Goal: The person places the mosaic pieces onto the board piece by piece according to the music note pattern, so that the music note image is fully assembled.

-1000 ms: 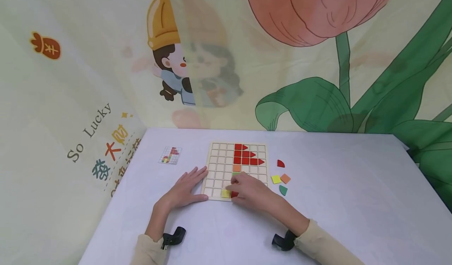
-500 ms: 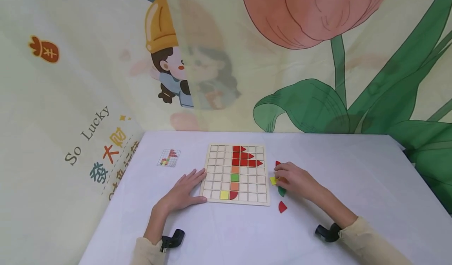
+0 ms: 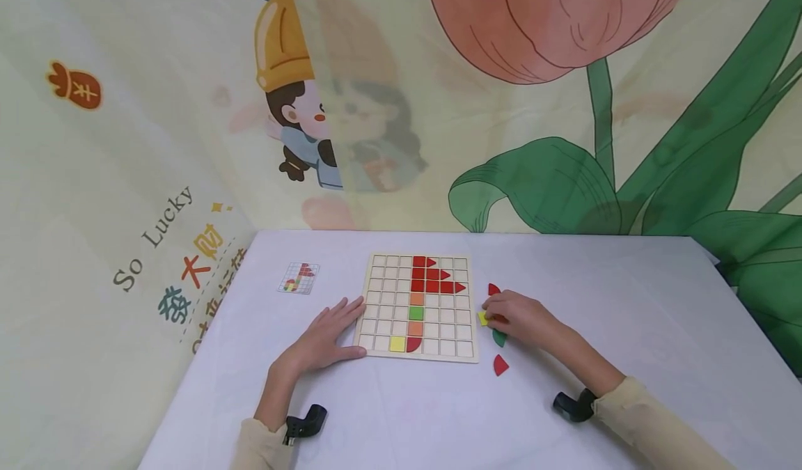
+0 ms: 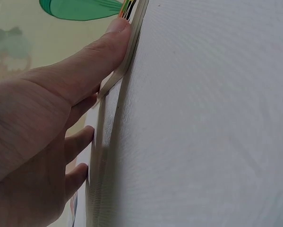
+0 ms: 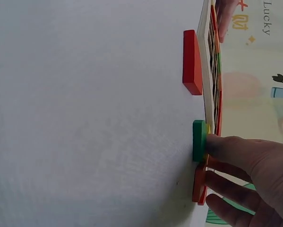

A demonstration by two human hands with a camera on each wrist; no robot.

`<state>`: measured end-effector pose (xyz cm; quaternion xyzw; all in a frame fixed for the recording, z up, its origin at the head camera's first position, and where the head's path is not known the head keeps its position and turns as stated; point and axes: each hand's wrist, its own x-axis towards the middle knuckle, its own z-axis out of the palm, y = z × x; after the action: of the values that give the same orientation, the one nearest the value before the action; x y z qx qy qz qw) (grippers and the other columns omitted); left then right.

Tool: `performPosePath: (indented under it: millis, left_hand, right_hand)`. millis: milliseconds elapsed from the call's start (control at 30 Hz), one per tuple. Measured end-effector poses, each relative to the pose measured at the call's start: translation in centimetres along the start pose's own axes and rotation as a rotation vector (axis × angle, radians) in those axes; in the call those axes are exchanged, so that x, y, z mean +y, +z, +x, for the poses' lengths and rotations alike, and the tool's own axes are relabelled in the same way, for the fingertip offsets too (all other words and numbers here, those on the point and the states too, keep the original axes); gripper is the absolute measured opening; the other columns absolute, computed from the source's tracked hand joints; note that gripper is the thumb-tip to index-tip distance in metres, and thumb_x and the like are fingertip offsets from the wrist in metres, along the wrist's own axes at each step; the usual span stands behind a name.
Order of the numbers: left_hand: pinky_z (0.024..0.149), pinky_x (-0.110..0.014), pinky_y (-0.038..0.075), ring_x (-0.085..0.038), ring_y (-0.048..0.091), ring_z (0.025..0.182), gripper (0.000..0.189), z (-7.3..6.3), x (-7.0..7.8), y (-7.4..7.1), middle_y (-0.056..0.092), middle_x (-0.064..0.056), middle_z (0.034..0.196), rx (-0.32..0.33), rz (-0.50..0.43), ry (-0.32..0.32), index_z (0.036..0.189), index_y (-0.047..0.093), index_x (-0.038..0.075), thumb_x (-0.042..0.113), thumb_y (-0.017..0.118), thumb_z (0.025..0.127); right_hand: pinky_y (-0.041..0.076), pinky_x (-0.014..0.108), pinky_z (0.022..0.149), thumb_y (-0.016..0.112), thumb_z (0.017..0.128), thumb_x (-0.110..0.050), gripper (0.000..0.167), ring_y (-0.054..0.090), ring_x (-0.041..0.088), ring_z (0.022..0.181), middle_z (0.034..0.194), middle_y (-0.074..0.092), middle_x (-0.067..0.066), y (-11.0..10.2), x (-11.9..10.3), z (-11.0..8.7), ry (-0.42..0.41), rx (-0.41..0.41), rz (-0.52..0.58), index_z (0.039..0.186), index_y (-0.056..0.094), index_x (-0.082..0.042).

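A wooden grid board (image 3: 383,307) lies on the table with red, orange, green and yellow tiles set in it. My left hand (image 3: 331,335) rests palm down, its fingers straight along the board's left edge and the thumb (image 4: 101,54) at the near corner. To the right of the board, my right hand (image 3: 525,317) is over the loose tiles. Its thumb and bent fingers pinch a yellow square tile (image 3: 482,319). Around the hand lie a green quarter-round tile (image 3: 499,338), a red quarter-round tile (image 3: 493,290) and an orange tile (image 5: 198,184), which the hand hides in the head view.
A small pattern card (image 3: 299,278) lies left of the board. Another red quarter-round tile (image 3: 500,365) lies near the board's lower right corner. A printed curtain (image 3: 376,108) hangs behind the white table (image 3: 626,331).
My right hand has moved from the board's lower row to the loose tiles on the right. A red quarter-round tile now lies nearer me beside the board. The left hand stays put.
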<state>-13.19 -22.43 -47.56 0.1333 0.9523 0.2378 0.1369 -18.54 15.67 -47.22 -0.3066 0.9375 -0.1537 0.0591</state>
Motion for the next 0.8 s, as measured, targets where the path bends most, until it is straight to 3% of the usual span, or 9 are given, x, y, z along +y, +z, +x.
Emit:
performPosePath:
  millis: [300, 433, 600, 800]
  left_hand:
    - [0.124, -0.054, 0.011, -0.029, 0.015, 0.152, 0.085, 0.0, -0.1, 0.0, 0.027, 0.002, 0.162, -0.007, -0.008, -0.005, 0.152, 0.033, 0.018, 0.045, 0.073, 0.082]
    - [0.124, -0.054, 0.012, -0.029, 0.015, 0.152, 0.085, 0.1, -0.2, 0.2, 0.026, 0.002, 0.162, -0.012, 0.000, -0.001, 0.152, 0.032, 0.018, 0.046, 0.072, 0.083]
    - [0.124, -0.055, 0.012, -0.030, 0.016, 0.152, 0.085, -0.2, -0.4, -0.1, 0.027, 0.000, 0.161, 0.007, 0.008, -0.008, 0.152, 0.034, 0.017, 0.045, 0.074, 0.082]
    - [0.124, -0.055, 0.012, -0.029, 0.015, 0.152, 0.085, 0.0, -0.4, 0.1, 0.026, 0.002, 0.162, -0.001, 0.000, 0.011, 0.152, 0.033, 0.018, 0.047, 0.072, 0.083]
  right_hand:
    - [0.059, 0.023, 0.076, 0.080, 0.079, -0.016, 0.016, 0.059, 0.011, 0.087, 0.097, 0.070, -0.001, 0.4, 0.3, -0.2, -0.048, 0.020, -0.027, 0.093, 0.074, -0.015]
    - [0.057, 0.019, 0.071, 0.082, 0.077, -0.019, 0.018, 0.057, 0.009, 0.084, 0.093, 0.069, -0.003, 0.4, -0.1, 0.0, -0.031, 0.076, -0.036, 0.093, 0.075, -0.016]
    - [0.056, 0.021, 0.073, 0.080, 0.080, -0.025, 0.018, 0.061, 0.010, 0.090, 0.096, 0.070, -0.005, 0.9, -3.8, 1.5, -0.067, 0.132, -0.016, 0.096, 0.076, -0.018]
    - [0.052, 0.018, 0.071, 0.076, 0.084, -0.029, 0.016, 0.059, 0.008, 0.089, 0.096, 0.070, -0.008, 2.2, -9.2, 3.9, -0.183, 0.075, 0.067, 0.097, 0.076, -0.020]
